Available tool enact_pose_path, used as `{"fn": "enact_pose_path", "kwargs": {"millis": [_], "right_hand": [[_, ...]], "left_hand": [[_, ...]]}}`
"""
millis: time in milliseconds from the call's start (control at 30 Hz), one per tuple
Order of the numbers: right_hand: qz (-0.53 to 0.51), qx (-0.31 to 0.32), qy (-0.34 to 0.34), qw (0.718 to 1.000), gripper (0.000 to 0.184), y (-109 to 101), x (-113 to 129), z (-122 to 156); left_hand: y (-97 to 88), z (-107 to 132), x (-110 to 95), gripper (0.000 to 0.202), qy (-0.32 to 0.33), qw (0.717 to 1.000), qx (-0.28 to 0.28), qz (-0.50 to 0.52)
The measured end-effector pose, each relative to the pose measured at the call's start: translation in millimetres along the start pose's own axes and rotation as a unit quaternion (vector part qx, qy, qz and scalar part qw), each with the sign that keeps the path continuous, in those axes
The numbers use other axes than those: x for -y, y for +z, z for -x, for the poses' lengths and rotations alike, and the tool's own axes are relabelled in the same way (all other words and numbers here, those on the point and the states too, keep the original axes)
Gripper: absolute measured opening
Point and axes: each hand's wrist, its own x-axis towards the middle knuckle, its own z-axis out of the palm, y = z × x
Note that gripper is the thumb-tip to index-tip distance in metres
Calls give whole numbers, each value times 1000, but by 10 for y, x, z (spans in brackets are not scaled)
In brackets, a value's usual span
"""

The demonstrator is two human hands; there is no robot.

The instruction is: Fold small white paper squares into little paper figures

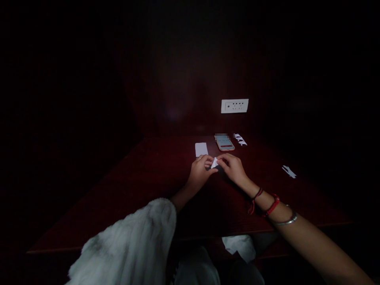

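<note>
Both my hands meet over a dark red wooden table [142,186] and pinch a small folded piece of white paper [214,162] between their fingertips. My left hand [200,171] grips its left side, fingers curled; a fluffy white sleeve covers that forearm. My right hand [234,167] grips its right side; red thread bracelets and a metal bangle sit on that wrist. The paper is held just above the tabletop.
Beyond the hands lie a white paper sheet [201,149], a phone [225,143] with a lit screen, and small folded paper pieces [240,139]. Another folded piece [289,171] lies at the right. A white wall socket [234,106] is on the dark back wall.
</note>
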Motion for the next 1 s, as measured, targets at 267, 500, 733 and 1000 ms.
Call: {"fn": "enact_pose_path", "kwargs": {"millis": [267, 500, 733, 1000], "right_hand": [[-12, -29, -27, 999, 13, 27, 14, 29], [-19, -28, -26, 999, 12, 43, 18, 37], [-26, -45, -18, 999, 13, 4, 36, 13], [-37, -41, -30, 998, 13, -7, 48, -1]], "left_hand": [[100, -16, 96, 22, 13, 989, -67, 128], [58, -23, 35, 7, 5, 992, -101, 79], [22, -19, -38, 17, 48, 991, -111, -54], [40, -33, -50, 12, 49, 993, -110, -7]]}}
